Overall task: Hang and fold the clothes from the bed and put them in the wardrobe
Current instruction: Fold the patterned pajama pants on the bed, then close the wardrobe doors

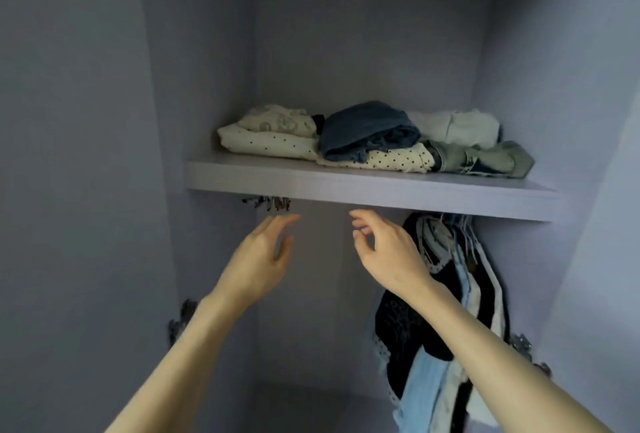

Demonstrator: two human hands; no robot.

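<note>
I look into an open wardrobe. On its shelf (311, 183) lie folded clothes: a cream dotted garment (270, 145), a dark blue denim piece (367, 131), a pale garment (457, 126) and light washed jeans (491, 159). Under the shelf at the right, several garments hang on hangers (450, 294), black, light blue and white. My left hand (266, 249) and my right hand (384, 249) are both raised just below the shelf's front edge. Their fingers are relaxed and neither holds anything.
The wardrobe's grey side walls (194, 86) close in left and right. Metal hinges show at the lower left (180, 322) and lower right (523, 346). Some empty hanger hooks (273, 204) hang under the shelf at the left.
</note>
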